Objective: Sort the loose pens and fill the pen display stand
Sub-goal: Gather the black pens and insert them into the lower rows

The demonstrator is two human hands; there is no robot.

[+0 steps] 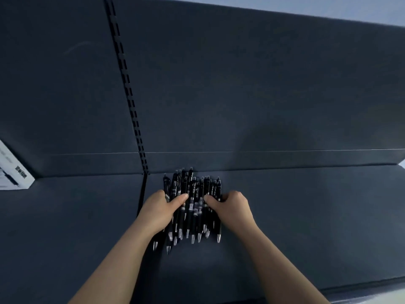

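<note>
A bundle of several black click pens (192, 189) with silver tips lies on a dark shelf (285, 227), tips pointing toward me and clip ends against the back panel. My left hand (160, 211) grips the left side of the bundle, thumb across the top. On the right side of the bundle, my right hand (232, 207) has its fingers curled round the pens. Both hands squeeze the pens together from the sides. No pen display stand is in view.
A white box (13, 172) with printed text sits at the far left of the shelf. A slotted black upright (129, 91) runs down the dark back panel (241, 84) to the left of the pens. The shelf's front edge (361, 284) runs at lower right.
</note>
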